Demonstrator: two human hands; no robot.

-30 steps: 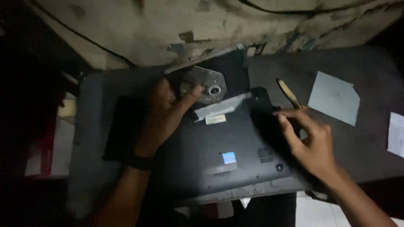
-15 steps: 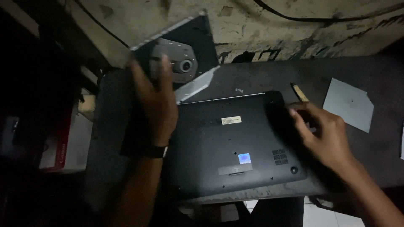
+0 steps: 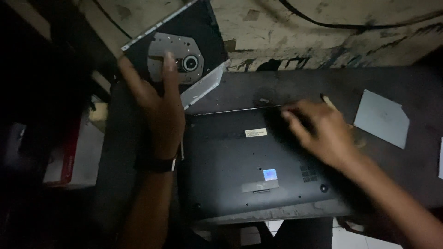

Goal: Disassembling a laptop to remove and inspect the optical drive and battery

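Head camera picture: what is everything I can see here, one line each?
laptop: one, black, lying bottom side up on the table, with small labels on its base.
disc drive: one, black with a grey metal plate and a round hub, lifted off the table at the upper left.
table: one, dark, under the laptop.
sheet: one, pale grey, flat on the table at the right.
box: one, white and red, in the dark left of the table.
cable: one, black, along the worn wall at the top.
wristband: one, dark, on the left wrist.
left hand: holds the disc drive up.
right hand: blurred, fingers over the laptop's far edge.
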